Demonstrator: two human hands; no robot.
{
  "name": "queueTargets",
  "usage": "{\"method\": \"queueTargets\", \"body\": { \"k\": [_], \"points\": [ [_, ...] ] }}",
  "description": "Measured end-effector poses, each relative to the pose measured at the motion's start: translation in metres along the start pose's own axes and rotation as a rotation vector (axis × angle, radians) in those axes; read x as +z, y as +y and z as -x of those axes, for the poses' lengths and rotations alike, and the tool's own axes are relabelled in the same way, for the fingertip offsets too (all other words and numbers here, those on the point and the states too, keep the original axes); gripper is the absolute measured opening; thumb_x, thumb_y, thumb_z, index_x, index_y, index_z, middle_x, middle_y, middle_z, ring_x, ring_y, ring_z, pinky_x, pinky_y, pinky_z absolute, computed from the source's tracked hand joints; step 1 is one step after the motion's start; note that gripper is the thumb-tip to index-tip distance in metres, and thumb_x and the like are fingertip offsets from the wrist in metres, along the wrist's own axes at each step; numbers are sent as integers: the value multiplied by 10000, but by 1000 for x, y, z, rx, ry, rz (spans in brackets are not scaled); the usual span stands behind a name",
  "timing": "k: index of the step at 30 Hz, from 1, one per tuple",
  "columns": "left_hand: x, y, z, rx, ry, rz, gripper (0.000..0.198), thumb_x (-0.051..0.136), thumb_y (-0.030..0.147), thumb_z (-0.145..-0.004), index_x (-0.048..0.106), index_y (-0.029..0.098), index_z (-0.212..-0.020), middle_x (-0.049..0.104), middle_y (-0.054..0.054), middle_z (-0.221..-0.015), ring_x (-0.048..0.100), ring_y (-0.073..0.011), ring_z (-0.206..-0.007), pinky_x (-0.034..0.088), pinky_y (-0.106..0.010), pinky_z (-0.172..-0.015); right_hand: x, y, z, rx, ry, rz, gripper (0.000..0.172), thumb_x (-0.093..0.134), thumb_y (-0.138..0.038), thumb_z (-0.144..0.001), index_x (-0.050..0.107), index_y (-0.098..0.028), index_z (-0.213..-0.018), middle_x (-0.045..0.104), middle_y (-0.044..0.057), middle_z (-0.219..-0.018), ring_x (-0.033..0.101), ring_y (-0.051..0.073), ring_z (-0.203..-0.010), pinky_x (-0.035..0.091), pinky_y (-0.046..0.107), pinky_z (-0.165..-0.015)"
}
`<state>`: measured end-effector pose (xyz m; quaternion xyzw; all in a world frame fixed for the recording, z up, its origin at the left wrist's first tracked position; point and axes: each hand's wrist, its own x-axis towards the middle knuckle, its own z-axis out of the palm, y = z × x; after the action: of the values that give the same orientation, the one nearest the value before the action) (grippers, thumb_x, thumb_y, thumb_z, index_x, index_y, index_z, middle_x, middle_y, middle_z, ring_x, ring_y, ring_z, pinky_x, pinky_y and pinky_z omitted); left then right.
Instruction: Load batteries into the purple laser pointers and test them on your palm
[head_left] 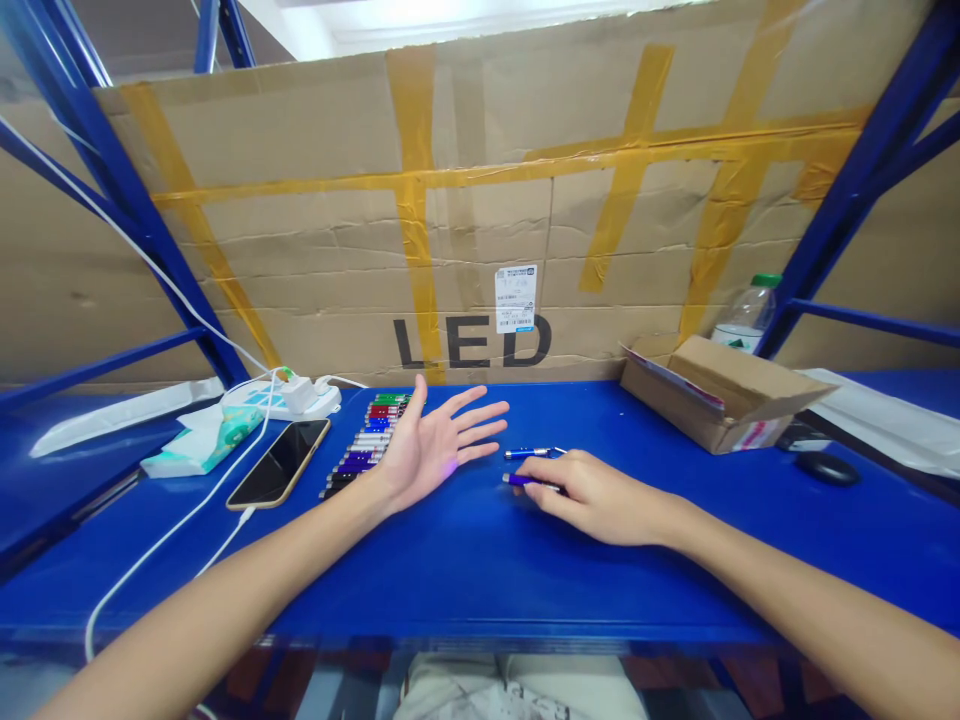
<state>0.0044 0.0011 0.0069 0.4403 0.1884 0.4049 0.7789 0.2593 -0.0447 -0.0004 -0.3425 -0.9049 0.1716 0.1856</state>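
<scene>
My right hand is closed around a small purple penlight, whose tip points left at my other palm. A violet spot of light shows on the lower edge of that palm. My left hand is held up with its fingers spread and nothing in it. Just beyond the purple penlight lies a blue penlight with a silver tip, on the blue table. A row of penlights in green, red, blue, silver, purple and black lies left of my left hand, which partly hides it.
At the left are a phone on a white cable, a tissue pack and a power strip. An open cardboard box, a black mouse and a bottle stand right. Taped cardboard closes off the back.
</scene>
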Motion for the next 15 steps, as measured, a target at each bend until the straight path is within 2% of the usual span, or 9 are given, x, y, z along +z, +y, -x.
{"method": "queueTargets", "body": {
  "k": [3,7,11,15],
  "points": [
    [0,0,0,0,-12,2,953,208,822,-1032,450,126,-1637,527,-246,-1622,507,-412,-1505,326,-591,-1249,1,1,0,2,48,-31,343,419,-358,-1127,717,-190,-1145,783,60,-966,671,190,-781,429,299,-728],
    [1,1,1,1,-7,10,956,204,822,-1031,426,131,-1653,526,-244,-1623,508,-411,-1505,327,-590,-1249,1,3,2,45,81,-42,342,412,-368,-1132,705,-194,-1166,782,47,-937,669,185,-742,432,300,-711],
    [3,1,1,1,-15,5,954,196,825,-1030,453,134,-1636,526,-238,-1626,497,-414,-1513,327,-591,-1249,3,-1,4,-4,62,-23,320,420,-363,-1131,705,-222,-1160,807,61,-1098,715,213,-890,450,316,-788],
    [3,1,2,-11,-21,-3,914,226,807,-1041,457,149,-1632,528,-230,-1627,490,-411,-1518,319,-595,-1253,4,-1,3,5,71,-11,335,407,-369,-1133,695,-209,-1190,807,63,-1045,696,202,-812,437,315,-745]
  ]
}}
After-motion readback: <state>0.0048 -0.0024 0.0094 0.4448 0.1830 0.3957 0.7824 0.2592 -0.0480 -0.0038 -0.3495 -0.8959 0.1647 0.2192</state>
